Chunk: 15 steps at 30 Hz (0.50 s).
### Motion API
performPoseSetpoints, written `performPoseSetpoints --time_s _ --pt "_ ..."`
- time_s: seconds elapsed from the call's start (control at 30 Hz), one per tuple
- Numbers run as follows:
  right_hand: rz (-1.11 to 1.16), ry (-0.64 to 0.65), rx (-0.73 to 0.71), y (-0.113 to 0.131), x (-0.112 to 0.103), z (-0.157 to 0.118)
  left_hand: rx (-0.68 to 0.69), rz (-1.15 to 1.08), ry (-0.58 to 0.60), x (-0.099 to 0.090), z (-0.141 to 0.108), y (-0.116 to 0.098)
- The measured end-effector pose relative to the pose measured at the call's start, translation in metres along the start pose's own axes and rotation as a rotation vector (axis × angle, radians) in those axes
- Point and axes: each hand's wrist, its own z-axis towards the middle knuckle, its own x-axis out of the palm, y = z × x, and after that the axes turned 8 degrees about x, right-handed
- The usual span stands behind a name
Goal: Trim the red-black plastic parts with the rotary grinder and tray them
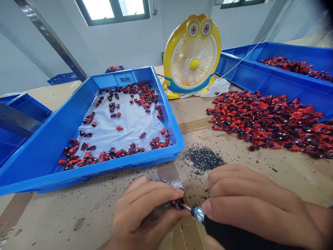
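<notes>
Near six o'clock, the left hand (145,211) is pinching a small red-and-black piece (177,203) between thumb and fingers, while the right hand (249,201), at that piece's three o'clock, is closing around a black-handled tool (229,232) and is pointing its metal shaft at the piece's dark end, though whether the tip is touching or entering is too small to tell. From the held piece, black shavings (204,159) are lying at one o'clock, a heap of similar pieces (265,121) is spreading at two, a lined blue tray (179,142) is holding more at ten to eleven, and a yellow fan (194,64) is standing at twelve.
</notes>
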Motion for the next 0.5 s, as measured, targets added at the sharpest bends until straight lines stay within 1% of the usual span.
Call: performPoseSetpoints --time_s 0.03,0.1,0.2,0.33,0.4,0.5 --pt "-0.018 -0.03 0.008 0.001 0.001 0.003 0.007 0.008 -0.007 0.0 0.0 0.001" --pt "-0.043 -0.051 -0.006 0.004 0.003 0.008 0.015 0.02 -0.02 0.001 0.0 0.002" --pt "-0.072 -0.035 -0.04 0.005 0.003 0.015 0.03 0.015 -0.011 0.0 0.003 0.003" --pt "-0.098 -0.011 -0.066 0.005 -0.005 0.017 0.048 0.006 -0.022 -0.001 0.006 0.001" --pt "-0.104 -0.005 -0.072 0.005 -0.008 0.017 0.05 -0.001 -0.038 -0.001 0.005 0.001" --pt "-0.105 0.0 -0.079 0.006 -0.009 0.018 0.043 0.003 -0.016 -0.001 0.002 0.002"
